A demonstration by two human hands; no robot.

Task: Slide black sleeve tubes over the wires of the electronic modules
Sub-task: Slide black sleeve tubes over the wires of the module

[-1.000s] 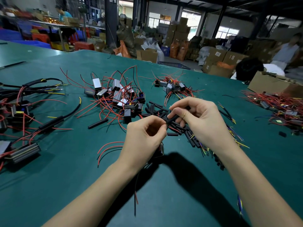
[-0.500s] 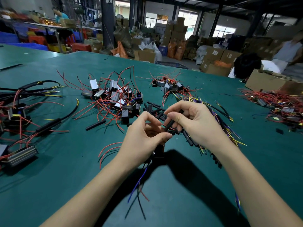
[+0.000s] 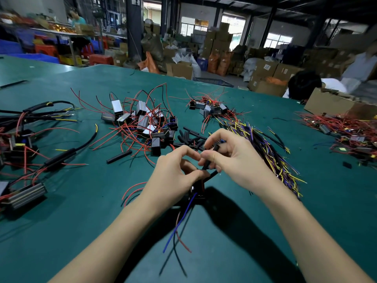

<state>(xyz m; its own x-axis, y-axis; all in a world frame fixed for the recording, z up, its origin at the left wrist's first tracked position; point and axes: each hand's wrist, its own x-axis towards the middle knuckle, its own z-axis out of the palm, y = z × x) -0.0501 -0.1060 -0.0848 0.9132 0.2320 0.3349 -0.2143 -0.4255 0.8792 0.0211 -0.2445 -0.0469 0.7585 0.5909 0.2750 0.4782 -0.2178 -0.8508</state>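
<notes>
both hands meet above the middle of the green table [image 3: 244,231], a little toward the near edge. left hand [image 3: 173,176] curled, thumb and forefinger pinched narrow on wire just above a small black module [image 3: 197,190] that hangs under the palm. blue wire [image 3: 179,223], red wire [image 3: 181,240] and a black lead trail from the module down toward the near edge; whether their tips touch the mat, cannot tell.

right hand [image 3: 234,160] fingers bent close round a black sleeve tube [image 3: 210,158], held tilted, its upper end poking out between the fingers, its lower end pointing at the left fingertips. a second black length runs from the pinch out toward the right wrist. whether wire has entered the tube, cannot tell; fingers cover the join.

loose sleeve tubes [image 3: 191,137] heaped just beyond the hands, mid-table. one stray tube [image 3: 119,157] lies alone to the left of the hands. pile of modules with red wires [image 3: 140,121] left of centre, toward the far edge. smaller module cluster [image 3: 210,109] farther back. bundle of yellow, purple and black wires [image 3: 269,152] fans out behind the right hand toward the right edge. sleeved harnesses and a ribbed grey module [image 3: 26,196] along the left edge. another red-wire heap [image 3: 346,129] and a cardboard box [image 3: 330,103] at the right edge.
</notes>
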